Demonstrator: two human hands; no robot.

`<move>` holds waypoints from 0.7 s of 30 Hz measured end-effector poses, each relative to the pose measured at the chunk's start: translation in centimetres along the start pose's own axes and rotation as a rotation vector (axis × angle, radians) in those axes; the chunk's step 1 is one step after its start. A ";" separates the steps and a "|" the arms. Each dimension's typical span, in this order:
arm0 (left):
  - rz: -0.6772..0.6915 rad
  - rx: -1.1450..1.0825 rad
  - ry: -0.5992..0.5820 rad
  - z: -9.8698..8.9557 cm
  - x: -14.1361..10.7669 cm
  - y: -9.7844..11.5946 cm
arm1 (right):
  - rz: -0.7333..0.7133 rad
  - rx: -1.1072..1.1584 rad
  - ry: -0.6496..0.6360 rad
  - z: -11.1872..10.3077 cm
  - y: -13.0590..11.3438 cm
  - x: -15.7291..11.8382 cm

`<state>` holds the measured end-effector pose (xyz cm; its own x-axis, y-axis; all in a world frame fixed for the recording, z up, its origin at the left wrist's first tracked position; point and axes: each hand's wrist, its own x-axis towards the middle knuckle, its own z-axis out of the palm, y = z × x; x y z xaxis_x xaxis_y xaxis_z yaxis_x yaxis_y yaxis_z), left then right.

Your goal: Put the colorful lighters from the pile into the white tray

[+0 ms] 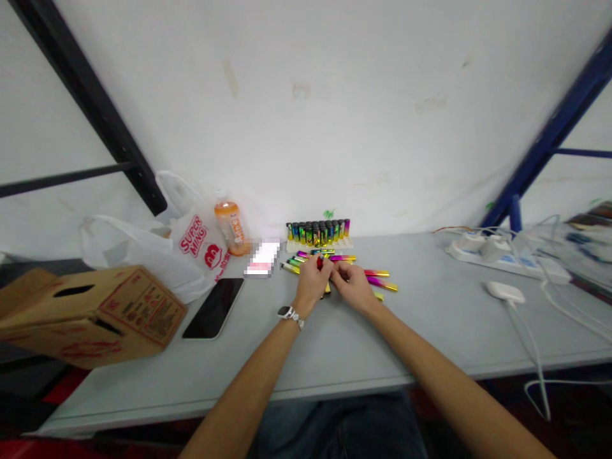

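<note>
My left hand (313, 278), with a watch on its wrist, is closed, and its fingertips meet those of my right hand (352, 284) above the desk. The fingers of my right hand are closed too. A small red bit shows at my left fingertips, but what the two hands hold is mostly hidden. Around and under them lie several shiny tubes, including a purple and gold tube (382, 283) and a red and gold tube (377, 273). Just behind, rows of colourful, black-topped cylinders (316, 236), which look like lighters, stand upright in a pale tray (345, 243).
On the left are a cardboard box (138, 312), a dark-screened phone (215, 309), a white plastic bag (191, 255), an orange drink bottle (233, 226) and a lit, blurred phone (264, 258). To the right lie a power strip (507, 258), a white charger (505, 292) and loose cables.
</note>
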<state>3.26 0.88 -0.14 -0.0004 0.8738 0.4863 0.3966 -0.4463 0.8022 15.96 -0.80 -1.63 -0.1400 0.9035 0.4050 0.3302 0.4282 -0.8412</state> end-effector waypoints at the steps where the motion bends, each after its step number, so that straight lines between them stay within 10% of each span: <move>1: -0.005 -0.007 0.003 0.0 0.0 0.0 | 0.000 -0.001 -0.003 0.0 -0.1 0.0; 21: -0.026 -0.002 0.001 -0.2 -0.1 0.5 | 0.022 -0.007 -0.037 0.0 -0.3 -0.2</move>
<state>3.32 0.53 0.31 -0.0120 0.8848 0.4657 0.3951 -0.4237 0.8151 15.89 -1.07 -1.45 -0.1674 0.9126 0.3731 0.3399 0.4087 -0.8470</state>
